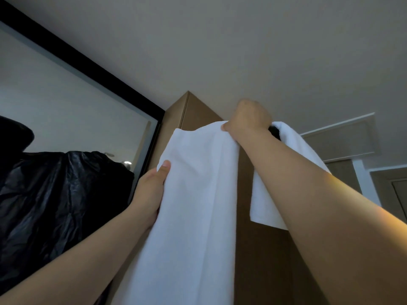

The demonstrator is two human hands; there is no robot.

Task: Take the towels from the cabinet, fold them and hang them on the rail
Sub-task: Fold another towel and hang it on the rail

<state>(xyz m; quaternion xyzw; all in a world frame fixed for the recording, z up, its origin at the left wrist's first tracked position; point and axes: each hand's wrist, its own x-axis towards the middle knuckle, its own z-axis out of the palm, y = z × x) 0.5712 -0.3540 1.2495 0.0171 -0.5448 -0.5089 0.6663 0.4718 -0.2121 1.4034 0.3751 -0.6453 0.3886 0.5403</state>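
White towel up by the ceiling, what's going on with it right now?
A person holds a white towel up high in front of a brown cabinet. The right hand pinches its top edge; the left hand grips its side edge lower down. Behind the right arm, more white cloth hangs over something dark that I cannot identify.

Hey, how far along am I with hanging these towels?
Done, apparently: a white cloth already drapes over a dark support beside the cabinet; it may be part of the same towel. In hand: the left hand grips the towel at its side, the right hand its top edge. Left: hanging it; no rail clearly shows.
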